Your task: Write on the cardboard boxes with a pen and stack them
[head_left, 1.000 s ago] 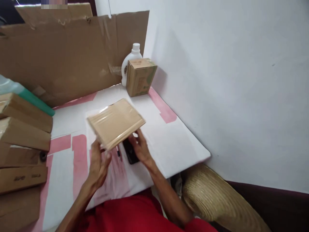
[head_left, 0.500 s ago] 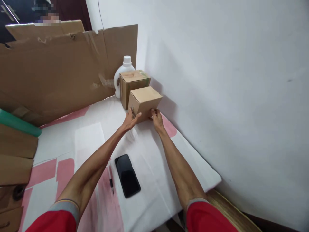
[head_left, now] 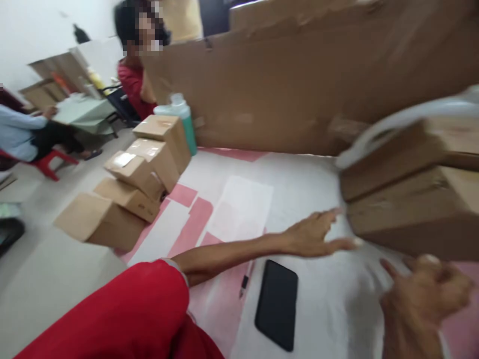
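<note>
My left hand (head_left: 312, 234) is stretched out over the table with thumb and fingers apart, holding nothing. Its fingertips are close to the side of a small brown cardboard box (head_left: 400, 212). In front of that box is my right hand (head_left: 426, 294), blurred by motion, its fingers loosely spread and nothing visible in them. A second cardboard box (head_left: 389, 162) stands directly behind the first. Part of a white plastic jug (head_left: 407, 112) curves behind both boxes. A black smartphone (head_left: 277, 304) and a pen (head_left: 244, 283) lie below my left forearm.
Several cardboard boxes (head_left: 160, 159) line the table's left edge, with a green bottle (head_left: 189, 127) behind them. A tall cardboard sheet (head_left: 269, 99) forms the back barrier. Beyond it sits a person in red (head_left: 130, 85); another person (head_left: 22, 124) sits at far left.
My view has swung left, bringing the left row of boxes and two people into sight. Both hands have come away from the front box, which now stands beside the other box.
</note>
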`<state>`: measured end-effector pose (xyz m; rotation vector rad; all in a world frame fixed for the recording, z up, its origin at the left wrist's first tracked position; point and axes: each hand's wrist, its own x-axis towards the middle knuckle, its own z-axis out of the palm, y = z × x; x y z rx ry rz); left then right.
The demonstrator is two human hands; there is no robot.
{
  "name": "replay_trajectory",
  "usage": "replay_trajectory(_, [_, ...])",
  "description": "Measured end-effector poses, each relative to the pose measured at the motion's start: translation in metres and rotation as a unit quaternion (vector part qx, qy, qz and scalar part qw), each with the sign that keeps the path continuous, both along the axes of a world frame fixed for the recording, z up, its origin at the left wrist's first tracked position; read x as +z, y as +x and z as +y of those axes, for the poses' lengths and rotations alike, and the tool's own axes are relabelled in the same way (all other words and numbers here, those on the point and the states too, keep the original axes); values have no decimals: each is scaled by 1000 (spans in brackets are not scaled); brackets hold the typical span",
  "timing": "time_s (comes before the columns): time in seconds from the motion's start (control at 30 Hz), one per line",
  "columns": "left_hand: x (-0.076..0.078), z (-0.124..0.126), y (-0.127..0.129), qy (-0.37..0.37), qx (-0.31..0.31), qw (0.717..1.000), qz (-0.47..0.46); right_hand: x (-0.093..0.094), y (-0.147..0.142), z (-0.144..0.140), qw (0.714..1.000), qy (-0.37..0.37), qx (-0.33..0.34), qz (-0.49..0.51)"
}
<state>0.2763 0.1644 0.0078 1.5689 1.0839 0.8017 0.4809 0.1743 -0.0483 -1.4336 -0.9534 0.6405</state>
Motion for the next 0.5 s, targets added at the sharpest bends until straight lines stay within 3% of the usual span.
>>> replay_trajectory(0.07, [5,-74,-52,37,28,999,6,-5,-39,-29,999,-28,-5,31])
replay_trajectory(0.13, [19,-154,-103,137,106,984,44,3,-90,-65,998,-32,38,40])
replay_trajectory(0.2, [43,-221,-154,254,221,933,129,17,-148,-101,986,-58,152,30])
replay_trajectory(0.23, [57,-247,-180,285,289,891,205,24,-177,-117,974,-74,214,24])
replay_trajectory(0.27, [71,-267,-206,337,381,817,272,29,-206,-133,954,-88,285,20])
replay_trajectory(0.33, [95,-294,-259,459,548,608,346,33,-258,-163,904,-91,418,15])
replay_trajectory(0.37, [102,-303,-286,482,619,506,359,33,-280,-176,876,-88,475,8])
replay_trajectory(0.4, [105,-310,-313,455,676,451,363,30,-300,-189,848,-85,524,2])
replay_trajectory(0.47, [95,-322,-365,377,764,429,300,23,-333,-211,794,-71,604,-12])
replay_trajectory(0.5, [82,-327,-388,338,786,458,242,20,-346,-221,769,-60,636,-20])
